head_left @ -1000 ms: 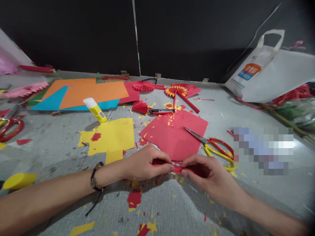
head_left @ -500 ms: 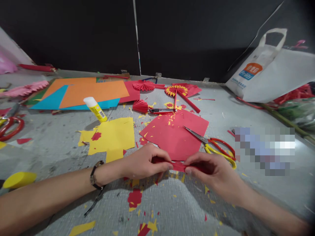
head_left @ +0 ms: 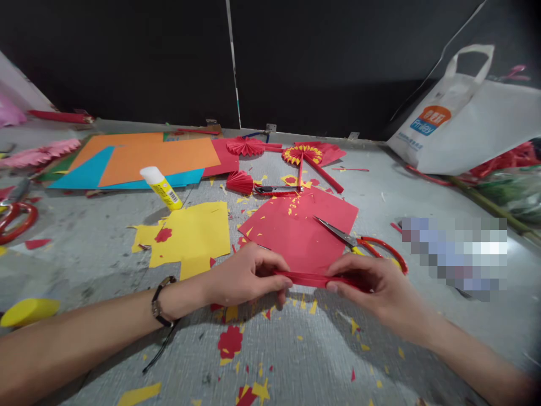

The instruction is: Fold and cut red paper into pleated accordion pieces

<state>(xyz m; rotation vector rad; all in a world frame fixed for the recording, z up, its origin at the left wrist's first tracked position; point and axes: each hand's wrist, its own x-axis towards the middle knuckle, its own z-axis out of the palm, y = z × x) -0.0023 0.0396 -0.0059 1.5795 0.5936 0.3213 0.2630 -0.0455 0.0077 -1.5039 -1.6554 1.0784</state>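
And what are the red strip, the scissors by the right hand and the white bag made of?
The red strip: probably paper, matte, with fold-like lines along it.
The scissors: grey, shiny blades look like metal; smooth coloured handles, probably plastic.
The white bag: dull and smooth, with a soft-looking handle, so cloth or plastic; I can't tell which.

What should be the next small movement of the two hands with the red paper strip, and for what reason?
I would probably slide the right hand's pinch toward the left hand, pressing the red paper strip flat: both hands grip it toward opposite ends, and the stretch between them, which shows what looks like a lengthwise fold line, is not pinched.
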